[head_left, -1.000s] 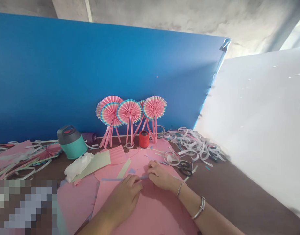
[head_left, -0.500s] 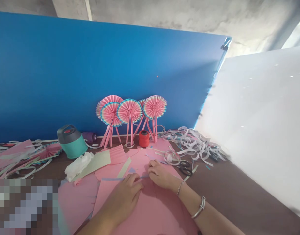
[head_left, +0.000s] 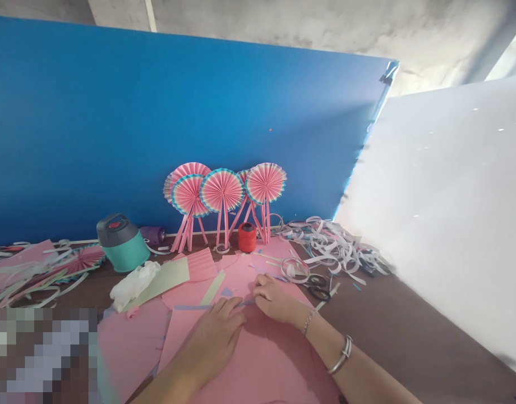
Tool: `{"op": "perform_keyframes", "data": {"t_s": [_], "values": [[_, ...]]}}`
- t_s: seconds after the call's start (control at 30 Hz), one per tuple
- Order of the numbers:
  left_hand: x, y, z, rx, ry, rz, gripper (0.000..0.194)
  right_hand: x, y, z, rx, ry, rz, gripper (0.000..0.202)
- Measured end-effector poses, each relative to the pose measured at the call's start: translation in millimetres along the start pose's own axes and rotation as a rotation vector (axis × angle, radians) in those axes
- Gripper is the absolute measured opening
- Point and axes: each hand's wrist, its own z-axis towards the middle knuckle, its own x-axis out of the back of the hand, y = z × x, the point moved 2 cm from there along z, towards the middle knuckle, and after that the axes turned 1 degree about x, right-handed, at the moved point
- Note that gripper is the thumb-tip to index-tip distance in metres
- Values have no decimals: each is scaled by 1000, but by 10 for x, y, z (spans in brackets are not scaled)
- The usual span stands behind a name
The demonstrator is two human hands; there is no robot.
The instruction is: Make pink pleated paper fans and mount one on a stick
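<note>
Hardly anything has moved since the earlier frame: both my hands stay planted on the pink paper sheet (head_left: pixel 258 359), and the view has only drifted a touch. My left hand (head_left: pixel 213 336) lies flat, fingers together, pressing the sheet's far edge, where a thin blue strip (head_left: pixel 190 307) runs along the fold right under its fingertips. My right hand (head_left: pixel 275 300) sits just beside it, fingers curled down, pinching that same edge at the strip's right end. The sheet spreads from the hands back toward me.

Just beyond the right hand lie a clear tape ring (head_left: pixel 295 270) and black scissors (head_left: pixel 317 289). Farther off stand a red thread spool (head_left: pixel 247 237), pink paper fans (head_left: pixel 224 193) leaning on the blue board (head_left: pixel 157 123), and a teal flask (head_left: pixel 122 242) to the left. Curled white paper strips (head_left: pixel 342 249) pile up at right.
</note>
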Motion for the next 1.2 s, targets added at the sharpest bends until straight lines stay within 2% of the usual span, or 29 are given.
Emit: {"op": "perform_keyframes", "data": {"t_s": [0.27, 0.47, 0.6, 0.83, 1.07, 1.2], "values": [[4, -1, 11, -44, -27, 3, 31, -9, 3, 7, 0, 10, -11, 29], [45, 46, 36, -14, -95, -13, 29, -11, -10, 7, -8, 19, -17, 29], [23, 35, 44, -23, -94, 0, 31, 22, -28, -12, -16, 29, -22, 28], [-42, -24, 19, -57, -58, -1, 36, 130, 41, -60, -128, 10, 1, 21], [-18, -4, 32, -12, -150, 42, 37, 172, 34, -65, -189, -48, -43, 20], [1, 13, 35, -4, -161, 47, 36, 178, 17, -68, -207, -60, -65, 18]]}}
